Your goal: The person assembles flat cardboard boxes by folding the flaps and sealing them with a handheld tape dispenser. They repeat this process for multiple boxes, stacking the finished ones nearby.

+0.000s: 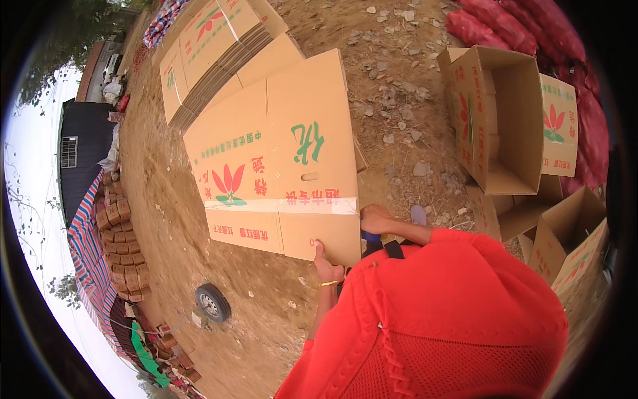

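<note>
In the head view, one large, flattened brown cardboard carton [272,149], printed in red and green and pierced by one oval hand slot, is held before a person in a red knitted sweater [438,326]. One strip of shiny clear tape [279,205] is laid across it. Its near edge is pinched by the left hand [327,267], the thumb pressed on top and one gold-coloured bracelet [328,284] worn at the wrist. The right hand [377,219] is curled at the carton's right edge, with one small blue object [371,237] just under it; whether that object is gripped cannot be told. Beyond the carton, one stack of flattened brown cardboard cartons [216,56] is bound with two pale straps. Well to the right of the carton, three opened brown cardboard boxes are seen: one upright and largest [512,120], one partly hidden below it [488,211], and one nearest the sweater [568,233]. Behind these, red mesh sacks [492,21] are piled, too overlapped to be counted. To the carton's lower left, one black tyre on a grey wheel [212,303] is laid on the brown dirt ground [259,312].
</note>
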The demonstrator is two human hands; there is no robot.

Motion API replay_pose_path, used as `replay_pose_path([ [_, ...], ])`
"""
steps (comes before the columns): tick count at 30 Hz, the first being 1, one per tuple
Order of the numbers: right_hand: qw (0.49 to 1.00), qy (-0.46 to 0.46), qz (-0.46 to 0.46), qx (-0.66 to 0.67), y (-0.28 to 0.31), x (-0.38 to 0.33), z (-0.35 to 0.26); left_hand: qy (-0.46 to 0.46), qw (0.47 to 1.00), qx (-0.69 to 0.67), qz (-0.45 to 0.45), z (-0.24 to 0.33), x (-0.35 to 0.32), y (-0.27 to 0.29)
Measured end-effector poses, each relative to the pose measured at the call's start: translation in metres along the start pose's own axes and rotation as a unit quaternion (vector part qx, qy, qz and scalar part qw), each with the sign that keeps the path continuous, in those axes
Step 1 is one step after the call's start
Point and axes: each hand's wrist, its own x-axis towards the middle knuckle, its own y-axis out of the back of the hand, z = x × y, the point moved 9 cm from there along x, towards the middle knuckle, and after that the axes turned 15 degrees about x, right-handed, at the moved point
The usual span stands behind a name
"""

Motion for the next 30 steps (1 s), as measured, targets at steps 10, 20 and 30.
replay_pose_path([
  [10, 0.889, -0.174, -0.075, 0.418, -0.008, -0.021, -0.012, -0.037, 0.998, -0.002, 0.045, 0.012, -0.002, 0.031],
  [20, 0.808, -0.055, -0.212, 0.546, -0.099, 0.065, 0.005, -0.016, 0.998, 0.017, 0.06, 0.004, -0.006, 0.017],
  [30, 0.99, 0.04, -0.123, -0.055, -0.021, 0.004, 0.002, -0.141, 0.98, -0.014, 0.14, 0.054, -0.023, 0.077],
])
